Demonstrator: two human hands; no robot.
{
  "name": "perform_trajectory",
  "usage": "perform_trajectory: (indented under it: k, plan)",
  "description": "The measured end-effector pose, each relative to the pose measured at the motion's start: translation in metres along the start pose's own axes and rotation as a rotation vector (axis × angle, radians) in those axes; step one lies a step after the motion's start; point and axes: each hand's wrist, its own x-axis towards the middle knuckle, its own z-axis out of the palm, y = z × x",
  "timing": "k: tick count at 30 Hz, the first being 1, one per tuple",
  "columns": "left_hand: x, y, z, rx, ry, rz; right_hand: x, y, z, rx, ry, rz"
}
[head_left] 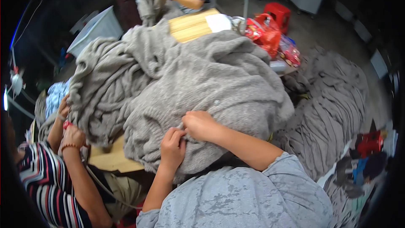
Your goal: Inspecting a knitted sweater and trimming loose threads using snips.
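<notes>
A big heap of grey-brown knitted fabric (219,76) covers the table in front of me, bunched in soft folds. At its near side my left hand (172,147) is closed, its fingertips pinching the fabric. Just to the right, my right hand (201,125) is closed too and presses its fingers into the same cloth. The two hands almost touch. Whatever small detail lies between the fingertips is hidden. A small pale fleck (217,102) shows on the fabric beyond my right hand.
At left, a person in a striped shirt (52,181) handles the heap's left end. Two people work across the table. More grey fabric (329,109) is piled at right. Red plastic bags (265,33) sit at the far right corner, by a red stool (278,14). White bins (97,31) stand around.
</notes>
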Motion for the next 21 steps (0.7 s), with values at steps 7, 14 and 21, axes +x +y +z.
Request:
perform_trajectory:
  k: [7, 14, 21]
  plan:
    - [0.009, 0.002, 0.005, 0.032, 0.122, 0.047, 0.007, 0.02, -0.012, 0.696, -0.102, 0.182]
    - [0.017, 0.007, 0.005, 0.0, 0.146, 0.024, 0.008, 0.024, -0.013, 0.994, -0.157, 0.237]
    - [0.02, 0.005, 0.01, -0.061, 0.219, -0.004, 0.013, 0.039, 0.002, 1.275, -0.3, 0.321]
